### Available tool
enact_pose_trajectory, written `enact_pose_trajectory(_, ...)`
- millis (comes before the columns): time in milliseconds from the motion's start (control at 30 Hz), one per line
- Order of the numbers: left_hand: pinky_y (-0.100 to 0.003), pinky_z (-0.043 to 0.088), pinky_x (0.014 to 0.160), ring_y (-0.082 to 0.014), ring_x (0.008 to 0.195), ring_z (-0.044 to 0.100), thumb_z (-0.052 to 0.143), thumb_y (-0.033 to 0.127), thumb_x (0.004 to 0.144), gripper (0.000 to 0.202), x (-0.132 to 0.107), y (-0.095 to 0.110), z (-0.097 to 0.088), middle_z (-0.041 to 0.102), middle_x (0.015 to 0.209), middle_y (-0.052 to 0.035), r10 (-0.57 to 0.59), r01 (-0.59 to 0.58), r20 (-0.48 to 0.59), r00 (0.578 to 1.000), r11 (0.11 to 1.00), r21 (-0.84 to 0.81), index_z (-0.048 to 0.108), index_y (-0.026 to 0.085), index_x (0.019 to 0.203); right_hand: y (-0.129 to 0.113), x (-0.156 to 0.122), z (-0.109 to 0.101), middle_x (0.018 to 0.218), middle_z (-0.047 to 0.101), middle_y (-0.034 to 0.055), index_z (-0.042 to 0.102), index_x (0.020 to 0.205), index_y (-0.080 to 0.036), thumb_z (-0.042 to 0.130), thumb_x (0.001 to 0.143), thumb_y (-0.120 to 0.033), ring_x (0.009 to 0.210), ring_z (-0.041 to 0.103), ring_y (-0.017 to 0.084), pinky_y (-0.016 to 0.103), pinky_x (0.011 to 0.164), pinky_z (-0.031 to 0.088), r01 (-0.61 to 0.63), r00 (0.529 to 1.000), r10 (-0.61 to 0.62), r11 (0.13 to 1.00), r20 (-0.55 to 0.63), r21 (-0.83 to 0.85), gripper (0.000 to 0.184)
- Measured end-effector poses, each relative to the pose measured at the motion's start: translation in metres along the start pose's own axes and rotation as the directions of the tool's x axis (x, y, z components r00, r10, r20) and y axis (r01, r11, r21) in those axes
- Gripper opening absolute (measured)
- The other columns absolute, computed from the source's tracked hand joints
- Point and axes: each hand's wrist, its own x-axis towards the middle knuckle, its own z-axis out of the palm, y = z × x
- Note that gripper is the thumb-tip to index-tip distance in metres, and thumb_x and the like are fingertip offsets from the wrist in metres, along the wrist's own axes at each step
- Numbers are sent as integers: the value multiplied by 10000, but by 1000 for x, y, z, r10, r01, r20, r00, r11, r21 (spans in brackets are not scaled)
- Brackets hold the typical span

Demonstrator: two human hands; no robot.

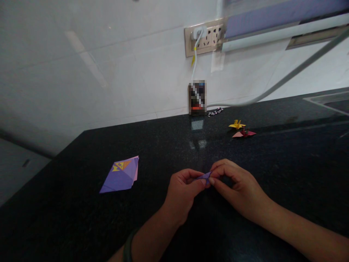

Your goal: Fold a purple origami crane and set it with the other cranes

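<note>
Left hand (182, 193): fingers pinched on small folded purple paper piece (205, 177).
Right hand (237, 187): fingers clamped on the same piece.
Beside, left: purple folded paper kite shape (121, 175) flat on black speckled worktop (81, 225).

We see our two hands close together low in the middle of the frame, over the black counter (68, 218). Left of them lies a purple folded paper (121, 175), with bare counter between. Up and to the right sit a yellow paper bird (236, 124) and a red paper bird (244, 133), well apart from our hands. A phone (197, 97) leans at the wall.
</note>
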Motion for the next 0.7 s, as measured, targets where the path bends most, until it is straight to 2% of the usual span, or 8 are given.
enact_pose_trajectory(200, -208, 405, 553, -93, 551, 538, 701, 185, 561, 186, -2, 1, -1, 624, 622, -8, -3, 5, -20, 1000, 996, 92, 622, 130, 720, 0, 0, 0, 768, 570, 29, 558, 712, -189, 522, 716, -74, 715, 558, 151, 280, 634, 470, 2, 1000, -2, 1000, -12, 1, 121)
enact_pose_trajectory(467, -244, 426, 625, -131, 636, 567, 688, 226, 588, 231, -1, -1, -3, 647, 718, -44, 39, -40, 11, 999, 984, 173, 634, 136, 793, 3, 1, 0, 759, 576, 27, 564, 704, -192, 511, 725, -81, 706, 563, 150, 280, 637, 473, 19, 1000, -19, 1000, 1, -14, 125)
enact_pose_trajectory(700, -219, 414, 594, -117, 622, 556, 683, 157, 575, 259, -2, -2, -2, 643, 730, -36, 54, -60, 39, 998, 980, 189, 622, 141, 826, 3, 1, -1, 765, 572, 30, 556, 687, -186, 504, 711, -48, 720, 556, 152, 286, 659, 464, -8, 1000, 9, 999, 12, -32, 150)
